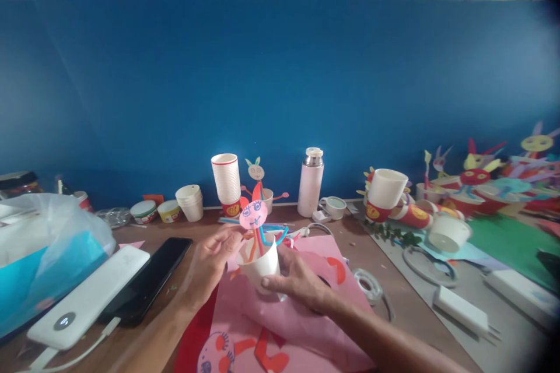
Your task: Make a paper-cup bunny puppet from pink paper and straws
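Paper cup [265, 271] with a pink face [253, 215] above its mouth, held over a pink sheet [306, 326] on the brown table. Step in hand, as judged: steadying the cup and adjusting the parts inside it. Right hand [301, 277] clasps the cup's right side, thumb across the front, other fingers mostly hidden behind. Left hand [221, 245] is at the left rim, fingers bent, tips close together; cannot tell whether they pinch the rim or a part beside it. Next move appears to call for a light hold with the right, since thin paper may buckle, and a fine fingertip touch with the left to keep the face upright. Appearance: white wall, uneven rim with a raised point at right; face oval, eyes and mouth drawn in dark ink, a red pointed piece [257, 192] above. Orange-red stems [256, 242] rise from inside; a blue arm [276, 239] curves out rightward.
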A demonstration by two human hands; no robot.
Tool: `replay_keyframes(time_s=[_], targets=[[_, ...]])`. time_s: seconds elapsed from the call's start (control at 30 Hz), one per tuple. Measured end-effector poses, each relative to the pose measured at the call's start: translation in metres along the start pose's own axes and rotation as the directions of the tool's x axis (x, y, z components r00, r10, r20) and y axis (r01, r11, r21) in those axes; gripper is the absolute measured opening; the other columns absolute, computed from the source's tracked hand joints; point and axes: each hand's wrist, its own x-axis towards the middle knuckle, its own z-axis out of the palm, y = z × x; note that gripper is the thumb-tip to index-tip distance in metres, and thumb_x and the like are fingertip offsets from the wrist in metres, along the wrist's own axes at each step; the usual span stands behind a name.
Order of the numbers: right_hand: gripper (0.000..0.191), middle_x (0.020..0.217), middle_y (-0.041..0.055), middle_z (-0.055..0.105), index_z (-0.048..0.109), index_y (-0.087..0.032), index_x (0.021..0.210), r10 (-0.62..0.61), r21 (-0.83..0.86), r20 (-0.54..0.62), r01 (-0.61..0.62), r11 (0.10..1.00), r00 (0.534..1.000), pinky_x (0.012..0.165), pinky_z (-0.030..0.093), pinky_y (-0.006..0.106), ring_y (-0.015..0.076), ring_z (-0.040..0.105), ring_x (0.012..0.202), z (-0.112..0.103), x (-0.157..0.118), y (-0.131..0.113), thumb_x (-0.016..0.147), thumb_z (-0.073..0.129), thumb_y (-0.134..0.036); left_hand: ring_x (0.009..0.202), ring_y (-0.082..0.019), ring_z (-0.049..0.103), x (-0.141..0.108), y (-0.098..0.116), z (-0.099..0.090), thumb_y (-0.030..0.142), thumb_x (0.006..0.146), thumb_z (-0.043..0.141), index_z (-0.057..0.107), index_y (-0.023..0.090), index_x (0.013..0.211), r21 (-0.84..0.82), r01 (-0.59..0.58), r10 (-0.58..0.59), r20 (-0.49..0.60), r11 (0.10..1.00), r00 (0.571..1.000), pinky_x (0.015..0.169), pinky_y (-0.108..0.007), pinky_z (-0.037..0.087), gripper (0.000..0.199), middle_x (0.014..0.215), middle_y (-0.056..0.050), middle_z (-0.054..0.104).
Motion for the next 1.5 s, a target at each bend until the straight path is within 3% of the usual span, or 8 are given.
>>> replay_keyframes(time_s=[0.17,0.27,0.4,0.77,0.97,1.33,1.5], targets=[[0.054,0.106,0.0036,0.057,0.044,-0.026,0.115,-0.036,0.180,0.017,0.032,0.983,0.999,0.078,0.044,0.037,0.0230,0.053,0.095,0.000,-0.001,-0.007,0.068,0.067,-0.040,0.096,-0.021,0.057,0.002,0.005,-0.003,0.032,0.075,0.059,0.067,0.018,0.088,-0.010,-0.038,0.038,0.002,0.999,0.999,0.084,-0.028,0.043,0.021,0.104,-0.006,0.062],[0.055,0.110,0.0043,0.055,0.043,-0.023,0.115,-0.059,0.216,0.011,0.055,0.975,0.998,0.082,0.043,0.036,0.0224,0.052,0.099,0.004,-0.001,-0.007,0.068,0.068,-0.036,0.096,-0.023,0.057,0.002,0.003,0.001,0.033,0.071,0.062,0.067,0.016,0.083,-0.017,0.015,-0.015,0.034,1.000,0.999,0.080,-0.028,0.045,0.022,0.104,-0.007,0.061],[0.052,0.107,0.0051,0.056,0.045,-0.020,0.113,-0.075,0.193,0.007,0.072,0.979,0.997,0.080,0.043,0.034,0.0214,0.053,0.096,0.006,0.000,-0.003,0.069,0.068,-0.034,0.083,-0.020,0.062,0.000,0.000,0.005,0.036,0.069,0.063,0.067,0.016,0.085,-0.025,0.135,-0.133,0.086,0.990,0.987,0.071,-0.028,0.047,0.026,0.099,-0.006,0.063],[0.060,0.114,0.0059,0.054,0.042,-0.021,0.121,-0.127,0.149,-0.011,0.128,0.981,0.992,0.083,0.043,0.035,0.0210,0.052,0.099,0.007,0.001,-0.007,0.068,0.068,-0.031,0.071,-0.019,0.062,-0.003,0.006,0.005,0.036,0.068,0.065,0.066,0.015,0.086,-0.051,0.248,-0.239,0.142,0.967,0.960,0.068,-0.028,0.045,0.028,0.068,-0.004,0.067],[0.059,0.109,0.0046,0.056,0.044,-0.021,0.119,-0.103,0.117,-0.036,0.106,0.987,0.994,0.077,0.044,0.033,0.0204,0.053,0.094,0.009,0.001,-0.003,0.066,0.070,-0.031,0.067,-0.016,0.060,-0.001,-0.003,0.004,0.032,0.071,0.063,0.066,0.014,0.089,-0.198,0.289,-0.238,0.247,0.937,0.939,0.069,-0.028,0.044,0.025,0.075,-0.006,0.067],[0.053,0.102,0.0043,0.056,0.048,-0.019,0.109,-0.096,0.089,-0.064,0.102,0.991,0.993,0.073,0.044,0.031,0.0197,0.053,0.088,0.012,0.001,0.005,0.064,0.070,-0.037,0.064,-0.014,0.059,0.000,-0.008,0.001,0.028,0.067,0.068,0.065,0.015,0.077,-0.298,0.409,-0.337,0.264,0.863,0.904,0.068,-0.027,0.042,0.016,0.070,-0.003,0.067],[0.058,0.103,0.0050,0.056,0.045,-0.021,0.116,-0.111,0.090,-0.044,0.115,0.989,0.993,0.074,0.044,0.033,0.0203,0.052,0.089,0.013,0.001,0.002,0.066,0.069,-0.039,0.061,-0.012,0.058,0.002,-0.013,-0.003,0.025,0.064,0.071,0.065,0.016,0.075,-0.319,0.430,-0.371,0.231,0.845,0.899,0.061,-0.023,0.041,0.016,0.068,-0.001,0.066]])
